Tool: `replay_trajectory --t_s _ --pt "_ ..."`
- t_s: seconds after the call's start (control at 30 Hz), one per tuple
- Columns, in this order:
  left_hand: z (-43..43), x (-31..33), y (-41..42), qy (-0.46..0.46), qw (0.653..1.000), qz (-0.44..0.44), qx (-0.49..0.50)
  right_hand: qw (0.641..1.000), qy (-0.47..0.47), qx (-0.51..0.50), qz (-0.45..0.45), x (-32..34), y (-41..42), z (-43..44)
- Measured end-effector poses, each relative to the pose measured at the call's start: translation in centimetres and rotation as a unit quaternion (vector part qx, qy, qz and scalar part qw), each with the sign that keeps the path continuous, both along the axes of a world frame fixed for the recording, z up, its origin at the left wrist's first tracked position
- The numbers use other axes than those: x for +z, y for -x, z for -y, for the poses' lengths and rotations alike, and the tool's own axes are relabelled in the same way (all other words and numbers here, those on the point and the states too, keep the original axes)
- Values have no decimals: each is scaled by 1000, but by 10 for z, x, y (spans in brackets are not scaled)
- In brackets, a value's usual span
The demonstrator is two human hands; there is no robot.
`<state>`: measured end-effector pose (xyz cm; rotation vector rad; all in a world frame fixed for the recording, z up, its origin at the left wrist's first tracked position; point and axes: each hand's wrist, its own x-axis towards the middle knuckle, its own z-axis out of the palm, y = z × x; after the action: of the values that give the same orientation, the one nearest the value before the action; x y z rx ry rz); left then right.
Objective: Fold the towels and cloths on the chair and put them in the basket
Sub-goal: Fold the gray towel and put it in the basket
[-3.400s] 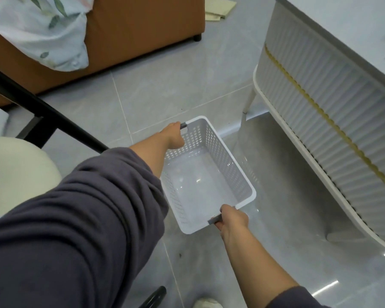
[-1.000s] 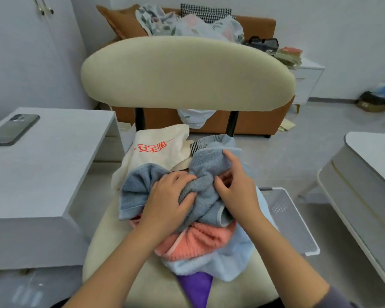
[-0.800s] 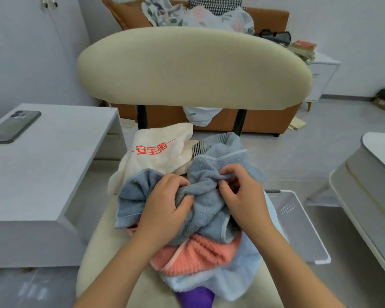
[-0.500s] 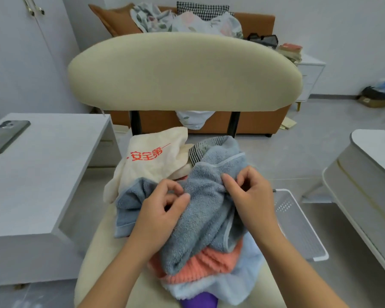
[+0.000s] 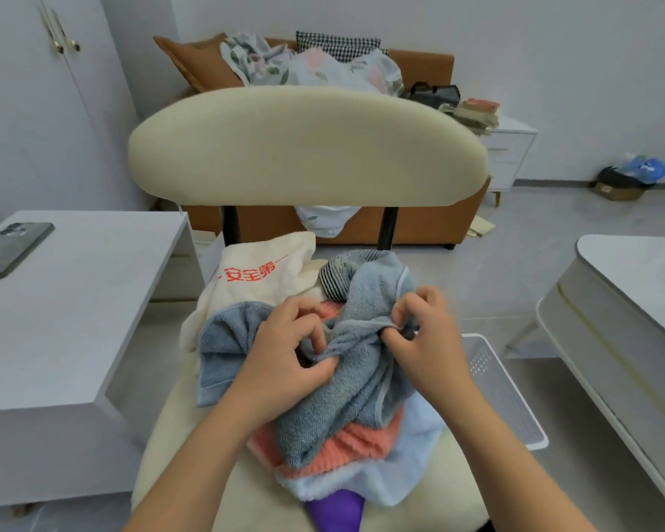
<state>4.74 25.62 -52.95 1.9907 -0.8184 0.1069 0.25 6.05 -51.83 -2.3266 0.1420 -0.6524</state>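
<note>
L hand [image 5: 285, 351] and R hand [image 5: 427, 339] both gripped the grey-blue towel [image 5: 346, 393] on top of the pile: L pinched a bunched fold btwn thumb and fingers, R fingers curled round the piped hem. Towel was crumpled and unfolded, draped over a coral towel [image 5: 361, 447], which lay on a pale blue cloth [image 5: 404, 478]. A purple cloth [image 5: 338, 512] stuck out at the near edge of the pile. At the back of the pile were a cream cloth w/ red print [image 5: 262, 278] and a striped cloth [image 5: 333, 278]. All of it sat on the cream chair [image 5: 304, 147] seat. White perforated basket [image 5: 515, 408] was on the floor just right of the chair, partly hidden by the R forearm and the pile, in the gap btwn chair and the white ribbed table [image 5: 630, 301]. White desk [image 5: 73, 301] was on the left w/ a phone [image 5: 12, 243] face-down on it. Orange sofa [image 5: 419, 224] stood behind the chair w/ floral bedding [image 5: 315, 67] heaped on it.
</note>
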Motion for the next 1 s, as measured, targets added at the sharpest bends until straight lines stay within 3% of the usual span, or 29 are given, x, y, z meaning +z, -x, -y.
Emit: replay_trajectory --t_s 0.1,0.2,0.37,0.5,0.57,0.67,0.83,1.0 --pt "3 28 5 6 999 7 -43 994 68 -30 77 21 4 0" --pt "6 61 10 10 999 16 -44 994 23 4 105 55 11 -2" --pt "-3 103 9 -10 992 76 98 994 -59 55 80 85 20 -6" --pt "-17 100 8 -168 976 63 127 998 -45 47 9 77 23 -12" --pt "-22 98 11 -200 971 55 118 998 3 46 -33 78 20 -15" --pt "-30 115 11 -197 971 48 125 996 5 61 -62 95 17 -20" --pt "-28 149 12 -118 983 31 135 988 -53 131 -65 124 16 -33" --pt "-17 158 19 -121 985 46 118 974 52 179 -129 127 24 -29"
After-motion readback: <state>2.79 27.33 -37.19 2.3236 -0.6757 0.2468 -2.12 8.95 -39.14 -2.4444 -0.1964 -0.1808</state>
